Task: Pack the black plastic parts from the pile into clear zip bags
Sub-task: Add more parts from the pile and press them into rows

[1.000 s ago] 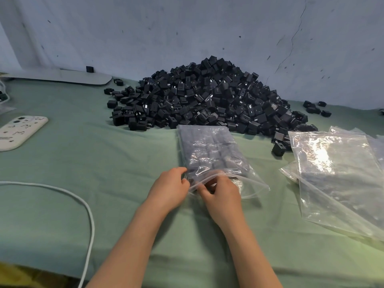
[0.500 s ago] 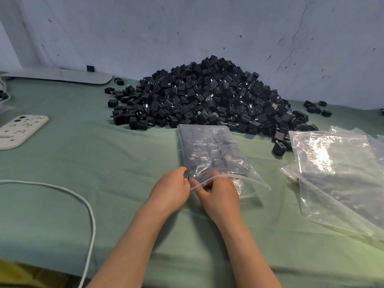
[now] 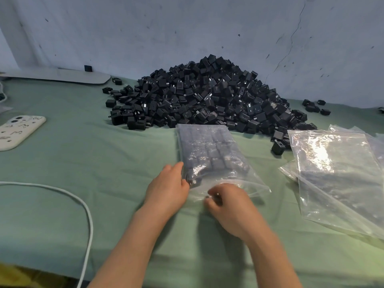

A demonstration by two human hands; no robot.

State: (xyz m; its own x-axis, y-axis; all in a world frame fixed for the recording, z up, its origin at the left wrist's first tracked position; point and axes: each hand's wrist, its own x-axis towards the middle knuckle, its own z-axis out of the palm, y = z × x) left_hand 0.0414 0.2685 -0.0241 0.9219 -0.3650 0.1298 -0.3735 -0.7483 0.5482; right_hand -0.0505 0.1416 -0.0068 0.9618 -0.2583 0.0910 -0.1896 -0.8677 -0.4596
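Observation:
A big pile of black plastic parts (image 3: pixel 207 96) is heaped against the wall at the back of the table. In front of it lies a clear zip bag (image 3: pixel 209 154) filled with rows of black parts, its mouth toward me. My left hand (image 3: pixel 168 188) holds the bag's near left corner. My right hand (image 3: pixel 228 202) pinches the bag's zip strip near the middle, fingers curled. A stack of clear zip bags (image 3: pixel 340 173) lies flat on the right.
The table carries a green cloth (image 3: pixel 93 159). A white phone (image 3: pixel 18 129) lies at the left edge, a white cable (image 3: pixel 83 206) curves along the front left. A flat white board (image 3: pixel 62 76) sits at the back left. Loose black parts (image 3: pixel 313 107) lie right of the pile.
My right hand has slid right along the zip strip, away from my left hand. The left hand stays at the bag's left corner.

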